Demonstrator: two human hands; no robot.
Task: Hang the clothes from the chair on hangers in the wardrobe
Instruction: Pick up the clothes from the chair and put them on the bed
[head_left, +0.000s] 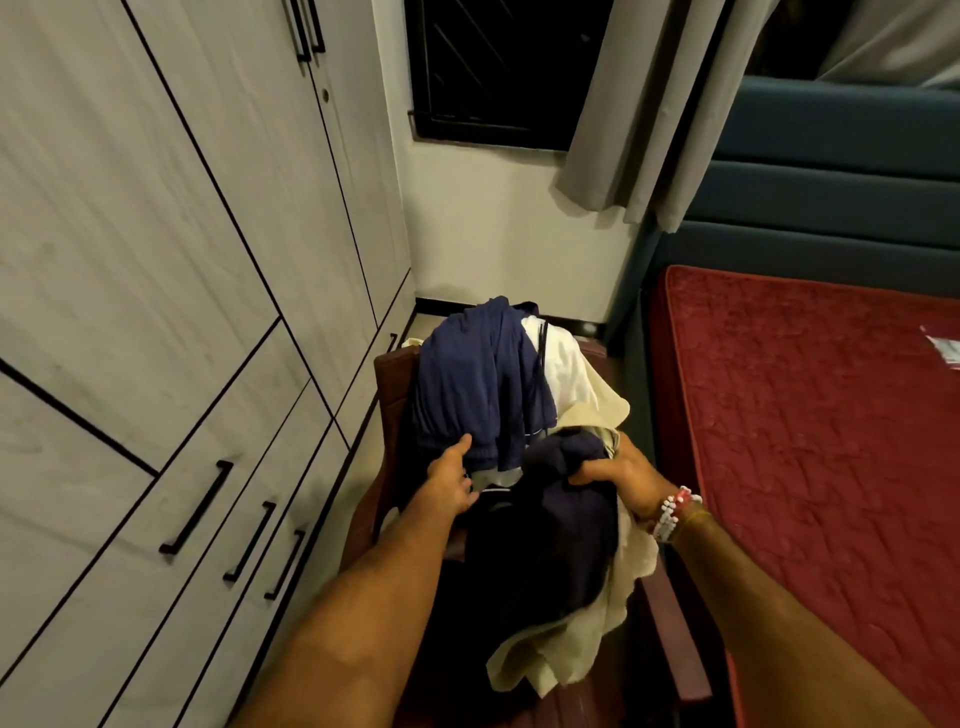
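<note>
A dark red wooden chair (392, 374) stands between the wardrobe and the bed, heaped with clothes. A navy garment (478, 379) drapes over its backrest, with a white one (563, 369) beside it. A dark navy garment (540, 540) lies on the seat over a cream cloth (582, 644). My right hand (618, 470) is closed on the top of the dark navy garment. My left hand (452, 478) rests with fingers apart against the lower edge of the draped navy garment. The pale wood-grain wardrobe (171, 249) fills the left, doors closed. No hangers are visible.
A bed with a red quilted cover (810, 415) and a teal padded headboard (831, 156) lies right of the chair. Grey curtains (649, 104) hang by a dark barred window (493, 67). Wardrobe drawers with black handles (197, 506) are at lower left.
</note>
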